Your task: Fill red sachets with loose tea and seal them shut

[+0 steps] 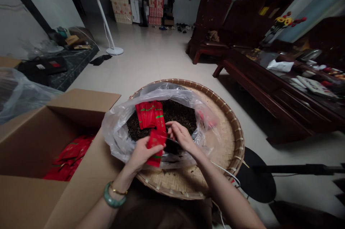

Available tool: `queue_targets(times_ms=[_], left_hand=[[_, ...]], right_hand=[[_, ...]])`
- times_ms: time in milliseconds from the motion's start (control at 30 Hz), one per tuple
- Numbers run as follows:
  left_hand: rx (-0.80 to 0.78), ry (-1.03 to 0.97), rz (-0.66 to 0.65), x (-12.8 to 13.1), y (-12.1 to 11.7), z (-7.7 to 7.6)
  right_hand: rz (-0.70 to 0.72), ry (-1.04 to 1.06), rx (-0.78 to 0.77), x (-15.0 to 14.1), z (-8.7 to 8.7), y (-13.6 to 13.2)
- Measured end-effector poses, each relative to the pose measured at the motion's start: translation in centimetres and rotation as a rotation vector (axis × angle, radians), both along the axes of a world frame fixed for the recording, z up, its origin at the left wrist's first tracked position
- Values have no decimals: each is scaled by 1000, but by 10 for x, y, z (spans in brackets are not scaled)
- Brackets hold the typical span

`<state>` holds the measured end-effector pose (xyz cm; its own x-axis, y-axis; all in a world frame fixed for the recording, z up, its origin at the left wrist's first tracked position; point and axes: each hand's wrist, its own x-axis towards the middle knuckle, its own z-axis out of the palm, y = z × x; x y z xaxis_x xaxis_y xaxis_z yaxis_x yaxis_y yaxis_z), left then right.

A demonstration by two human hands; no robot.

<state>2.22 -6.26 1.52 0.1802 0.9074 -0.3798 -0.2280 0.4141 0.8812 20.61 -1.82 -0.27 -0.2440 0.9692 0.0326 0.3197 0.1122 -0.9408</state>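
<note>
My left hand (144, 152) grips a small red packet (155, 144) with a green stripe, thumb across its front. Close to the packet's upper right side is my right hand (180, 134), its fingers curled together; what they hold, if anything, I cannot make out. A dark object with a thin shiny edge shows beneath the right hand. Both hands are over an open clear plastic bag (115, 128) filled with dark, dry tea-like leaves (179, 112). On the leaves lies a fanned row of red packets (147, 114). The bag rests on a round woven bamboo tray (225, 139).
At left stands an open cardboard box (83, 101) with many red packets (72, 155) inside. A black round stand base (256, 175) and a white cable lie right of the tray. Farther off are a white fan (114, 50), a dark wooden table (258, 92) and stacked cartons (156, 4).
</note>
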Motion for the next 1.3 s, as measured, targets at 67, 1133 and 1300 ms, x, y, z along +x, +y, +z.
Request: queue_targets(times_ms=[67,1133,1300], left_hand=[[181,-181,509,-20,2,17],[11,-95,58,-4,12,-11],[80,63,46,3,10,-19]], right_hand=[[-32,-24,-10,3,-3,6],[58,-239,680,-14,-4,3],[-29,-224,552,-12,9,-2]])
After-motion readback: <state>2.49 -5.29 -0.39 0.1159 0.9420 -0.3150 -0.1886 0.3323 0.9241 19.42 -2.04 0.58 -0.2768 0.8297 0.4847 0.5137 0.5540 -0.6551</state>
